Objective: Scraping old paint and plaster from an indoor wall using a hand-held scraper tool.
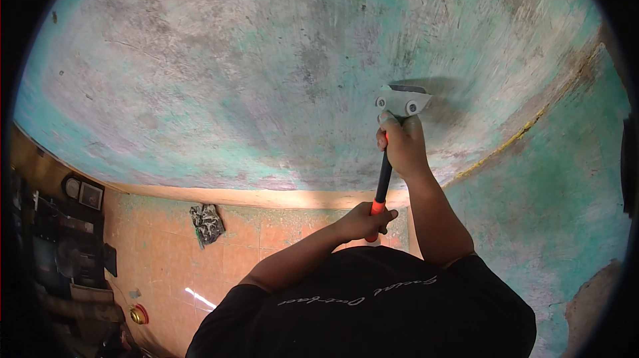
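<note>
Both the left hand (361, 222), on the orange lower grip (377, 208), and the right hand (405, 145), below the metal head (399, 100), clasp the scraper (385, 170) at twelve o'clock from the black shirt (373, 311). It looks stiff, fairly light, best held along its handle (382, 188).

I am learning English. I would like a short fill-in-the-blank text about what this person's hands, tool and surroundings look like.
1. Of the left hand and the right hand, the one nearer the scraper head is the ____.
2. The number of round bolts visible on it is ____.
3. The person's shirt is ____.
4. The bright streak along the wall corner is ____.

Missing words: right; two; black; yellow.
</note>
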A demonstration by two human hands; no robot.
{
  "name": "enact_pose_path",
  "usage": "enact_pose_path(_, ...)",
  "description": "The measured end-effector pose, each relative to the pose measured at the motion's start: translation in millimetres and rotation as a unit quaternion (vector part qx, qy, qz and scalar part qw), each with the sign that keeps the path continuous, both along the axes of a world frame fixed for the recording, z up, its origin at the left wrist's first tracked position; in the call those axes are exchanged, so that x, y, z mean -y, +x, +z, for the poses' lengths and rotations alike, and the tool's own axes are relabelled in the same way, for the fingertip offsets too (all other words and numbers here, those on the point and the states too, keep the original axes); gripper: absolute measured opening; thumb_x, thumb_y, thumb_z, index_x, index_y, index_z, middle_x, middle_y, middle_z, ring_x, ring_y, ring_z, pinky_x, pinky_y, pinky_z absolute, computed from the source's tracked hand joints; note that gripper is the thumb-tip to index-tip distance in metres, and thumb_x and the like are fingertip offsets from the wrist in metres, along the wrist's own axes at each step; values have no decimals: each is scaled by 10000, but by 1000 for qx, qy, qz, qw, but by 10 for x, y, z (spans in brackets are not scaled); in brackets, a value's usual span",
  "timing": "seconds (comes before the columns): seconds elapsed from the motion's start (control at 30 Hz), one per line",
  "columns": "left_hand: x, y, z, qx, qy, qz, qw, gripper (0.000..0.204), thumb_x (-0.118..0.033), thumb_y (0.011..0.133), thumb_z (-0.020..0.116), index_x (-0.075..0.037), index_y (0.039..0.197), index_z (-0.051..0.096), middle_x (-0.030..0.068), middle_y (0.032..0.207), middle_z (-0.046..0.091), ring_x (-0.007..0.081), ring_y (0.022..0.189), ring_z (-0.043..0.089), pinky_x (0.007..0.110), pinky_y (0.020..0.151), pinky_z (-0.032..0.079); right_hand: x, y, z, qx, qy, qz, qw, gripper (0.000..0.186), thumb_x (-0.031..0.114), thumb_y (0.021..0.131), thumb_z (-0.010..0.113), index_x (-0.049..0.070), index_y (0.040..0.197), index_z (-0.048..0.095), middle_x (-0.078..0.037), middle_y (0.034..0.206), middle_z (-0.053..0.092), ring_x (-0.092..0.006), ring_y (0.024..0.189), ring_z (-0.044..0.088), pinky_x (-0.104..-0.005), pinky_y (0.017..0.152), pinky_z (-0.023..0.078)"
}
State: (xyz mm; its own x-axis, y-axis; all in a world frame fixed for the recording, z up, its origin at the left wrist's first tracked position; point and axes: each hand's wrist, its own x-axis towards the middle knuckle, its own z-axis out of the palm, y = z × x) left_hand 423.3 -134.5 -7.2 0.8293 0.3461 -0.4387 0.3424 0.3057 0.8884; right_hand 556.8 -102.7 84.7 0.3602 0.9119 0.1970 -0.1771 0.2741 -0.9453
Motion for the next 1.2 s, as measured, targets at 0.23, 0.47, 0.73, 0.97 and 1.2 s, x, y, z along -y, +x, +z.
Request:
enact_pose_path(0.23,53,198,-275,38,-86,29,995,251,-287,857,573,-47,803,522,36,704,551,140,663,555,280,640,446,4,51,-161,245,-54,-89,964,96,108,885,472,21,923,452,11,592,438,-61,498,411,-233,442,330)
enact_pose_path(0.47,67,309,-379,79,-124,9,989,196,-220,842,572,-30,840,526,39,725,532,148,671,536,291,673,444,108,141,-127,295,-34,-106,949,267,38,820,492,-50,1070,453,-162,734,592,-234,593,573,-331,546,436)
enact_pose_path(0.73,100,559,-421,46,-106,25,993,176,-187,821,572,-22,872,533,55,780,559,161,757,566,296,719,441,193,344,-120,297,-40,-83,950,326,33,817,496,-56,1125,437,-173,763,609,-226,589,583,-320,543,445)
enact_pose_path(0.97,58,656,-495,22,-50,56,997,224,-257,841,589,-39,844,539,29,732,558,116,646,539,262,616,430,207,579,-332,247,-31,-28,968,132,107,847,528,-12,899,500,-69,565,519,-150,464,468,-303,445,365)
enact_pose_path(1.2,145,518,-468,-35,79,163,983,309,-334,841,604,-51,733,542,-6,621,530,59,522,450,222,491,374,173,651,-497,-34,-34,96,994,185,181,915,462,42,792,465,-25,676,472,-101,568,451,-251,538,371)
